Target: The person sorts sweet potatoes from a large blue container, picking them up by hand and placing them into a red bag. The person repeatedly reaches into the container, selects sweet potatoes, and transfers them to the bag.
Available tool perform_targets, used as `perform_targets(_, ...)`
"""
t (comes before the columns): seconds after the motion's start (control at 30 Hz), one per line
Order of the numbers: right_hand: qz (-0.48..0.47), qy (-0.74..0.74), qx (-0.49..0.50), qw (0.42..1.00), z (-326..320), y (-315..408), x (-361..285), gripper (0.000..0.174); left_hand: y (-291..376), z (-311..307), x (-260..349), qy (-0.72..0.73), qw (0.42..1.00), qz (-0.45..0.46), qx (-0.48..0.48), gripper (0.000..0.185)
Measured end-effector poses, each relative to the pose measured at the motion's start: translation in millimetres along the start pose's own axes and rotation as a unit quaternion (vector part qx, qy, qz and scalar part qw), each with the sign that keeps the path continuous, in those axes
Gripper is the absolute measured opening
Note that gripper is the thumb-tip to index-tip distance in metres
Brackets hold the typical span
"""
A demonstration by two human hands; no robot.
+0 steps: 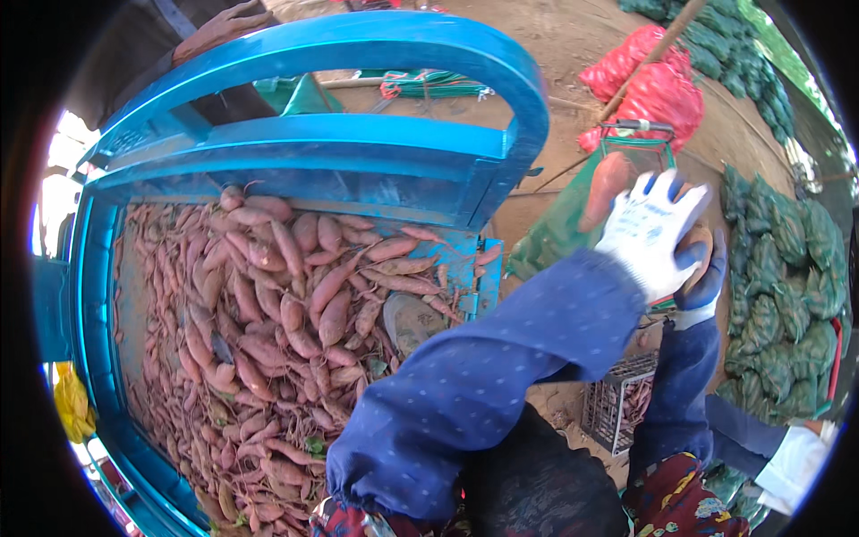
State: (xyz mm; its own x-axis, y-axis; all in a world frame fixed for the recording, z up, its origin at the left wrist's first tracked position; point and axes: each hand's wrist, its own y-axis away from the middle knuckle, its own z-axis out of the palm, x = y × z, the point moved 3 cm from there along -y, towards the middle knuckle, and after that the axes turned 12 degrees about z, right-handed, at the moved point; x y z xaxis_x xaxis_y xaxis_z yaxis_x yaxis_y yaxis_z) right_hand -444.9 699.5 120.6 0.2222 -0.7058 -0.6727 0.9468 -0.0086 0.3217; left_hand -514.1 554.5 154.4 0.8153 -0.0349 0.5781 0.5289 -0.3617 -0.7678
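Note:
At the right, my left hand [647, 228], in a white and blue work glove, reaches over the mouth of a green mesh bag [553, 231]. Its fingers are spread over sweet potatoes; the palm is hidden, so I cannot tell whether it grips one. Just beside and below it, my right hand [704, 275], gloved too, is closed around a sweet potato [698, 252]. Another large sweet potato [604, 188] lies at the bag's opening, left of my left fingertips. A metal frame with a dark handle [637, 125] stands at the bag's mouth.
A blue metal truck bed [322, 168] holds a heap of sweet potatoes [268, 335]. Below my arms stands a black plastic crate [617, 403]. Full green mesh bags [785, 268] line the right, red bags [661, 87] the top. Another person's hand [221, 30] rests on the blue rail.

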Motion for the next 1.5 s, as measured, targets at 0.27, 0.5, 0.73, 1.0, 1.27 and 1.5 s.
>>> perform_targets(0.27, -0.096, 0.164, 0.290, 0.938, -133, -6, -26, 0.055, 249, -186, 24, -0.155, 0.928, -0.337, -0.013, 0.048)
perform_targets(0.5, 0.165, 0.129, -0.142, 0.967, 49, -75, 164, 0.052, 368, -344, 124, -0.442, 0.750, -0.486, 0.080, 0.048)
perform_targets(0.73, 0.545, 0.225, -0.314, 0.744, 193, -35, 334, 0.049, 366, -392, 24, -0.625, 0.549, -0.555, -0.004, 0.055)
perform_targets(1.0, 0.591, 0.253, -0.284, 0.712, 179, -37, 349, 0.049, 385, -381, 31, -0.581, 0.587, -0.537, -0.172, 0.049)
perform_targets(1.27, 0.595, 0.263, -0.302, 0.696, 188, -34, 356, 0.051, 418, -354, 46, -0.515, 0.632, -0.571, 0.094, 0.040)
perform_targets(1.5, 0.442, 0.233, -0.291, 0.816, 222, -47, 377, 0.070, 323, -297, 78, -0.299, 0.846, -0.415, 0.154, 0.055)
